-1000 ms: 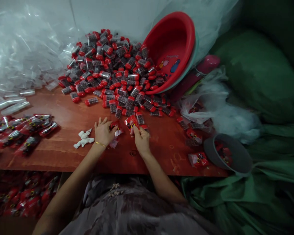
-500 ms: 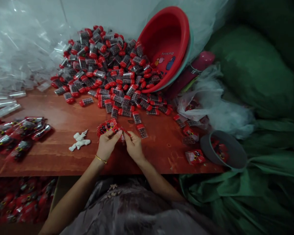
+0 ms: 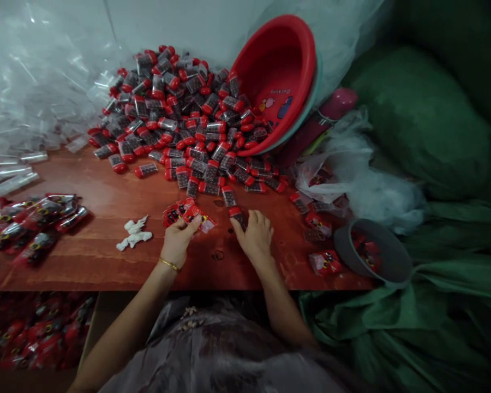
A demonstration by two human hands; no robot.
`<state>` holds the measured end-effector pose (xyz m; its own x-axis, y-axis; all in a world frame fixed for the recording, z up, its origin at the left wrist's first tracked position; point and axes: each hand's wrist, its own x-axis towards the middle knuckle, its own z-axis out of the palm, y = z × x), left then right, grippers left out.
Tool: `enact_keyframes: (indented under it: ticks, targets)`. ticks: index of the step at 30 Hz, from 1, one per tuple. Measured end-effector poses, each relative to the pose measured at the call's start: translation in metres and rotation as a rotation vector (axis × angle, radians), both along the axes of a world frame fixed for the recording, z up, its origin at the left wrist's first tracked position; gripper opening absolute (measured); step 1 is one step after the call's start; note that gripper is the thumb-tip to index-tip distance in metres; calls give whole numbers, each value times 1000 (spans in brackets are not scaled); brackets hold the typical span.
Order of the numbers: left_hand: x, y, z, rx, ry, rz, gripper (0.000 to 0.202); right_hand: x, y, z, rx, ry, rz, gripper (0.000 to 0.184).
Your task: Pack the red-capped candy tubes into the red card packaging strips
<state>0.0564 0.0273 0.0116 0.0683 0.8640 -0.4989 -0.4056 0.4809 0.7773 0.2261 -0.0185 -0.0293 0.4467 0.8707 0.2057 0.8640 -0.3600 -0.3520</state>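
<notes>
Across the red-brown table (image 3: 213, 275), the left hand (image 3: 179, 240) pinched a fan of red printed packets (image 3: 183, 210) between thumb and fingers, as it had 0.5 s earlier. The right hand (image 3: 256, 236), then joined with it at the packets, had moved apart to a red-capped container (image 3: 234, 211) before the heap of similar containers (image 3: 188, 123); whether its fingers had closed around it could not be told.

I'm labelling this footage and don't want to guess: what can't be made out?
Head view:
Any lettering on the packets in the left hand: too small, blurred.
Whether the right hand grips the container: hand hides contact.
End of the packet pile: cut off by left edge.
Inside of teal basin: red basin covers it.
</notes>
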Motion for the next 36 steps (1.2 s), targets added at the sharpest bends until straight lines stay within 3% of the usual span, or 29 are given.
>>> enact_keyframes:
  ticks: [3,9,14,17,19,27,36]
  targets:
    - [1,-2,-4,-30,26,-30,48,3,-6,-12,-51,-68,76,57]
    - [-4,-3,-9,-83,17,-105,52,3,-5,-16,8,-32,185,34]
    - [-12,-5,-4,-109,-4,-108,52,5,-28,4,85,496,265,27]
    - [-10,-8,-3,-99,13,-153,49,-3,-48,23,32,785,419,23]
    - [-7,-10,-2,-88,20,-194,48,-10,-55,33,-28,866,471,19]
    - [-10,-8,-11,137,116,-299,35,-17,-50,38,-111,953,445,14]
    - [-15,-3,-13,206,146,-393,34,-21,-48,28,-288,1165,397,23]
